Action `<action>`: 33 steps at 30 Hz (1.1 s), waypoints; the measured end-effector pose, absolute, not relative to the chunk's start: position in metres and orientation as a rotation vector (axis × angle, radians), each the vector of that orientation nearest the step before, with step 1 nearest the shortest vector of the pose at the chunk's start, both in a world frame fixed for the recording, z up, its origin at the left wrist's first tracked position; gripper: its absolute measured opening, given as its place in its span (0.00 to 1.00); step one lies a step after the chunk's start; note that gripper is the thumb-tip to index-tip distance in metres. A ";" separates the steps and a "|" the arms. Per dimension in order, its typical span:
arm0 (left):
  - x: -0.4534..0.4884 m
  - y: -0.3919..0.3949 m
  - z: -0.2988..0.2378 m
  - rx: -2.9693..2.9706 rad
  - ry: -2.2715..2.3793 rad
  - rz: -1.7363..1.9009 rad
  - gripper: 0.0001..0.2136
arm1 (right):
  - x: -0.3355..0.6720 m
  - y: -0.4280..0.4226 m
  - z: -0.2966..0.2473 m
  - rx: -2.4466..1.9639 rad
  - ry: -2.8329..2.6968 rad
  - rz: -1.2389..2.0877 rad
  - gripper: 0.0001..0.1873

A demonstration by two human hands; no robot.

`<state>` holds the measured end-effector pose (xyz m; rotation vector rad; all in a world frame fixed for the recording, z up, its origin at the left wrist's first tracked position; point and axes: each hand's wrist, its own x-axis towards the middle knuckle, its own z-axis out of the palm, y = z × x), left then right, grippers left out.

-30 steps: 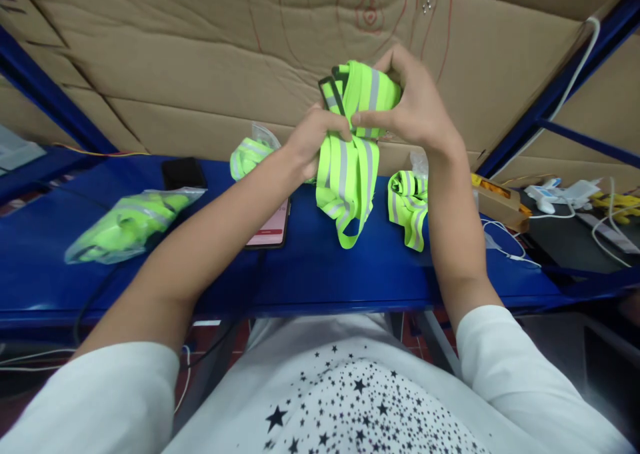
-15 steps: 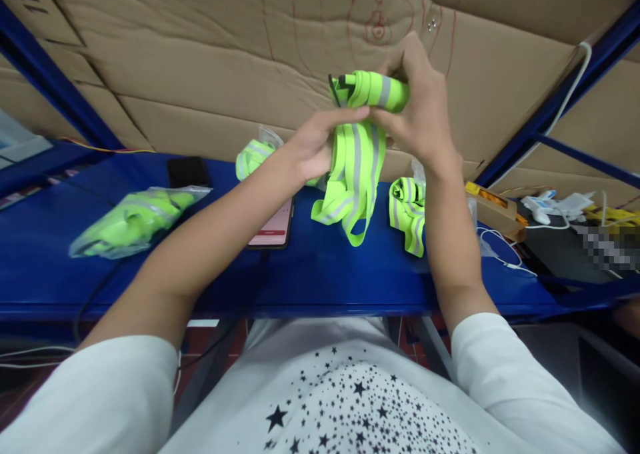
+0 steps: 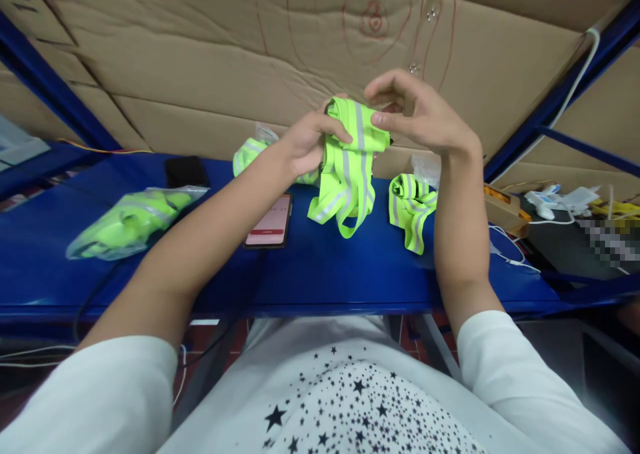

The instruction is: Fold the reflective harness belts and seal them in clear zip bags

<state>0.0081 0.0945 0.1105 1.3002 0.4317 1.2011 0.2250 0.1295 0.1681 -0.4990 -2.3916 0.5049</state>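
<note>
I hold a neon-yellow reflective strap vest with grey stripes up above the blue table. My left hand grips the folded top of it from the left, fingers wrapped round the band. My right hand pinches the same folded top from the right with thumb and fingers. The vest's loose loops hang down and reach the table surface. Another loose yellow strap vest lies on the table just under my right forearm.
A bagged yellow vest lies at the left, another bagged one behind my left hand. A lit phone and a black device rest on the table. Cardboard sheets form the back wall. Chargers and cables sit at right.
Both hands lowered the vest's bunched top and turned it; the right hand shifted from over the roll to a pinch at its right end. The hanging loops dropped closer to the table.
</note>
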 end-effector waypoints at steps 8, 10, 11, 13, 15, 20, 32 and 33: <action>0.016 0.085 0.109 1.230 0.435 1.251 0.28 | 0.220 0.136 0.165 -0.587 -2.428 0.639 0.33; 0.017 0.084 0.110 1.217 0.482 1.303 0.27 | 0.218 0.131 0.166 -0.587 -2.418 0.597 0.31; 0.017 0.083 0.111 1.220 0.478 1.312 0.26 | 0.218 0.129 0.166 -0.565 -2.407 0.574 0.30; 0.018 0.083 0.111 1.239 0.429 1.297 0.22 | 0.217 0.124 0.167 -0.488 -2.395 0.503 0.28; 0.018 0.083 0.110 1.273 0.371 1.250 0.16 | 0.218 0.121 0.167 -0.436 -2.376 0.392 0.26; 0.018 0.086 0.103 1.274 0.334 1.185 0.13 | 0.218 0.115 0.172 -0.425 -2.231 0.132 0.25; 0.020 0.087 0.113 1.209 0.264 1.206 0.21 | 0.194 0.111 0.160 -0.465 -2.234 -0.095 0.19; 0.018 0.090 0.111 1.206 0.279 1.213 0.19 | 0.194 0.112 0.160 -0.463 -2.319 -0.018 0.18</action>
